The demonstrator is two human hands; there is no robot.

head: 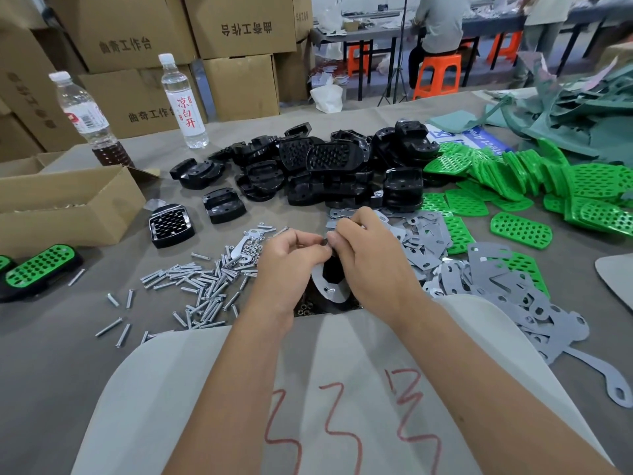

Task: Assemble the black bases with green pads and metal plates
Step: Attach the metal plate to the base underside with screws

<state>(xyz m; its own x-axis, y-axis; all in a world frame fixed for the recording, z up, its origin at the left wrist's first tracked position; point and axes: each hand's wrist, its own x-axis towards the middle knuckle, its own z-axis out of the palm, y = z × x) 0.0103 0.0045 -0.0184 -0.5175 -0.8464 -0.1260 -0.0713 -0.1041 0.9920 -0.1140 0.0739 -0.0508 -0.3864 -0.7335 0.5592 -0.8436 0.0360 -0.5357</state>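
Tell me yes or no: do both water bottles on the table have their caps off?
No: the clear water bottle and the bottle with dark liquid both carry white caps.

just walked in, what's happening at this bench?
A person is assembling by hand. Both hands, left hand and right hand, meet over a black base with a metal plate against it, pinching something small between the fingertips, too small to identify. Loose screws lie to the left, spare metal plates to the right, black bases and green pads piled behind. A finished green-topped piece sits far left.
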